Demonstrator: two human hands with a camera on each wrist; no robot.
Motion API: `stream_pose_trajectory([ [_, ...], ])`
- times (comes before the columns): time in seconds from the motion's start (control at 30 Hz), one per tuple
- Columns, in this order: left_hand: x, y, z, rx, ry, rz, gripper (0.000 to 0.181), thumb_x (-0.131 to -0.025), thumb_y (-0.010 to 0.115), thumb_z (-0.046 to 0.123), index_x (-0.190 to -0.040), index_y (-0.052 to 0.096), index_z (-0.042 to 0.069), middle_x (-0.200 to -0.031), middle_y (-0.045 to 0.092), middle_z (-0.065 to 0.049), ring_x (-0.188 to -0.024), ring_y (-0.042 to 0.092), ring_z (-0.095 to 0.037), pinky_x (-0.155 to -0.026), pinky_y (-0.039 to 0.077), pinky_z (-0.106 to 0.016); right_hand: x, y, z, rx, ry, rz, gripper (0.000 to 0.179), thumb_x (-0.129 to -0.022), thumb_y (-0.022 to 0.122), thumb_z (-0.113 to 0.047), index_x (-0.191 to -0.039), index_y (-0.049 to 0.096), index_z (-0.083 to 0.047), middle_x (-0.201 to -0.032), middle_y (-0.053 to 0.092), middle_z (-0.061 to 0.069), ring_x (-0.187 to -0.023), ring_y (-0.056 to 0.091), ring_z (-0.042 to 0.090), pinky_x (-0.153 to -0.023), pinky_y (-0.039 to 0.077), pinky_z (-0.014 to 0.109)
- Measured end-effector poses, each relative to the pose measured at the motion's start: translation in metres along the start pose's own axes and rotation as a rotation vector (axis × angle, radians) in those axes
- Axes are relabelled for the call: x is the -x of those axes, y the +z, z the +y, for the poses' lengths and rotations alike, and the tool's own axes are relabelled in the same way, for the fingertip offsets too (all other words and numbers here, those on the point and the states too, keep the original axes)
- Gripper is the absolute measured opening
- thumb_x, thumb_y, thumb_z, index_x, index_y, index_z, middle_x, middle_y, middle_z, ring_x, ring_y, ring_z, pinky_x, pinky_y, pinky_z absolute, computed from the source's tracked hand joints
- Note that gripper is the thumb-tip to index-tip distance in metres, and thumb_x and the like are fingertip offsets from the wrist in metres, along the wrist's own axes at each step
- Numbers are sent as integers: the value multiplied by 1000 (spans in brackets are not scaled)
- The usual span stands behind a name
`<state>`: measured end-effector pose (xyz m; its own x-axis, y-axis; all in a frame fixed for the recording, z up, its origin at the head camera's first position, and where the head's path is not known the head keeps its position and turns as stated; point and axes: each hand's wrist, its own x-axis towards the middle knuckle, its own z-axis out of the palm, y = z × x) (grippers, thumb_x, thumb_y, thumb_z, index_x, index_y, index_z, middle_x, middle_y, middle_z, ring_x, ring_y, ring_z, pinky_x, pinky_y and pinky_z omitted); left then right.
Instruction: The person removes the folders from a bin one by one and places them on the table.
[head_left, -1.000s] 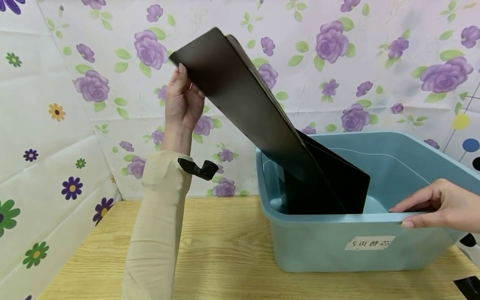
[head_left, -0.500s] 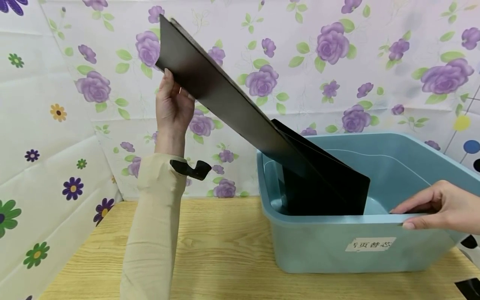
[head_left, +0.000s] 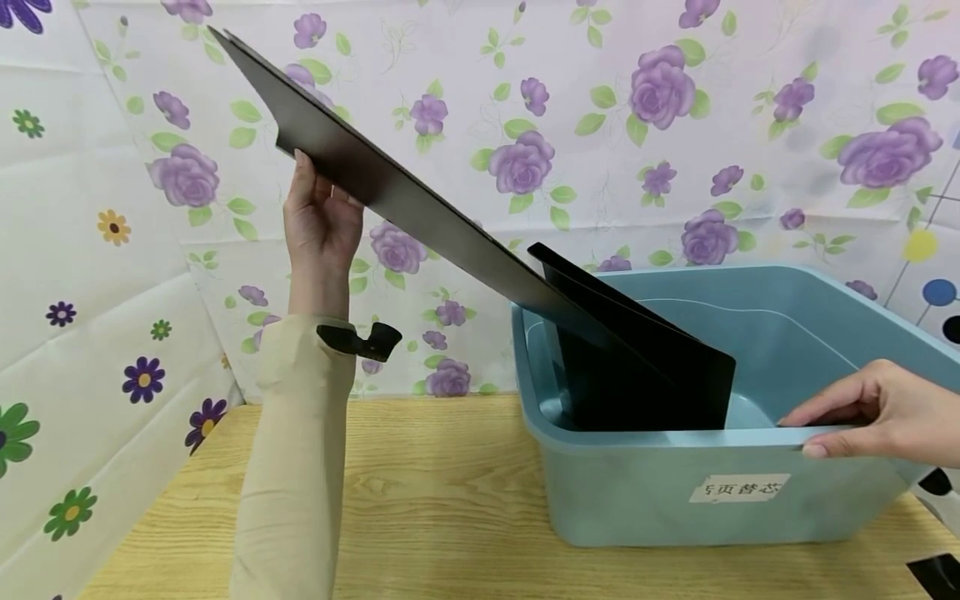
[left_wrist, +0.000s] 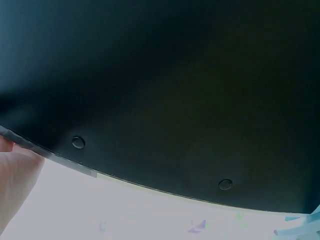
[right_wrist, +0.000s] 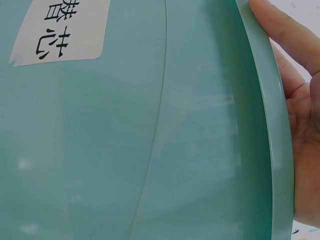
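The left hand [head_left: 324,225] holds the black folder [head_left: 465,247] by its raised end, the thumb on the near face and the other fingers partly hidden behind the panel. The folder slants down to the right, its upper end high in the air and its lower part inside the blue bin [head_left: 618,492], toward the bin's left end. A second black panel rises behind the held one, its top corner standing clear. Whether the folder touches the bin's left rim, I cannot tell. In the left wrist view two round studs [left_wrist: 225,185] sit near the folder's edge.

The right hand [head_left: 888,417] grips the bin's near rim, thumb outside, fingers over the inner side.

The bin stands on a wood-grain bench [head_left: 435,500], with a white label [head_left: 739,488] on its front. The left arm wears a cream sleeve [head_left: 288,458] and a black strap [head_left: 360,340] near the wrist. Purple-flowered cloth [head_left: 615,208] hangs behind.
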<state>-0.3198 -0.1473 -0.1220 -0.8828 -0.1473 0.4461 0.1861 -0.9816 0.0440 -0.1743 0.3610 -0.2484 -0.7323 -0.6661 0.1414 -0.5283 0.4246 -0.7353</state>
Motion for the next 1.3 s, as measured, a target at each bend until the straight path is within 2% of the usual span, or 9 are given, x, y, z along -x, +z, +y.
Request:
stream_pose_trajectory([
  [0.17, -2, -2, 9, 27, 16, 51, 22, -93, 50, 11, -82, 60, -5, -71, 60, -16, -65, 59, -31, -59, 49, -42, 0, -1, 2, -5, -9, -4, 40, -79, 59, 13, -107, 68, -14, -92, 70, -3, -77, 67, 13, -57, 53, 27],
  [0.43, -3, -10, 23, 31, 38, 106, 21, -92, 53, 11, -82, 61, -6, -72, 60, -16, -65, 59, -32, -60, 48, -41, 0, -1, 3, -7, -26, -7, 41, -79, 58, 14, -108, 68, -14, -92, 70, -2, -78, 67, 12, -56, 53, 26],
  [0.6, -1, -15, 30, 47, 46, 112, 18, -90, 54, 9, -81, 60, -6, -71, 60, -16, -65, 59, -32, -61, 48, -42, 0, -1, 2, 6, -16, 3, 40, -79, 60, 13, -107, 68, -14, -91, 71, -2, -77, 67, 12, -56, 53, 25],
  [1.07, 2, -26, 48, 5, 67, 107, 17, -91, 53, 8, -82, 59, -6, -73, 60, -16, -66, 59, -33, -58, 49, -43, -1, 0, 0, 11, -20, 15, 41, -78, 60, 14, -106, 69, -15, -90, 71, -2, -74, 67, 12, -50, 48, 23],
  [1.3, 3, -29, 58, 2, 57, 123, 16, -90, 55, 7, -83, 59, -6, -73, 60, -17, -67, 59, -33, -61, 49, -44, 0, -1, 0, -3, -22, 6, 42, -78, 59, 15, -107, 69, -14, -90, 71, -2, -76, 67, 12, -50, 48, 22],
])
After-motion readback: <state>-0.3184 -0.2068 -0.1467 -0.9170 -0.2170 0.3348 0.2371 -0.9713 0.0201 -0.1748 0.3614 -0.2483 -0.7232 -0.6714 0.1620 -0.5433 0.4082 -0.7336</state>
